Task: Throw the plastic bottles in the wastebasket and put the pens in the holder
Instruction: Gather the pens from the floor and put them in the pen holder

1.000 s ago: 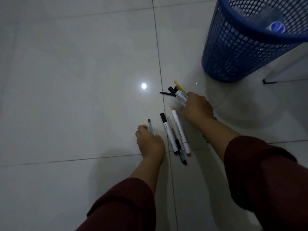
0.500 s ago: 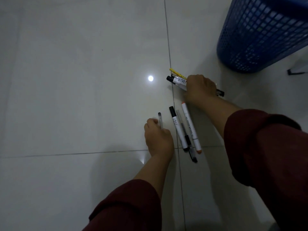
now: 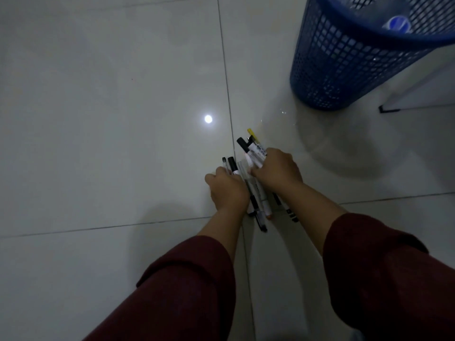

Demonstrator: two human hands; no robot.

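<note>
The floor is pale tile, and the blue basket stands at the far right with at least one bottle already inside, its blue label showing through the mesh; no bottle lies on the tiles in view, so that half looks done. Two hands are at work. A second ago they were apart, with loose pens on the tile between them; now they have closed together over the seam. The right hand holds its fingers curled round a bundle of about four pens, one yellow-tipped. The left hand has curled round a thin pen and now meets three more, one orange-tipped, which seem to be still lying on the floor. I'd say the gathering is nearly over. No holder is in view.
</note>
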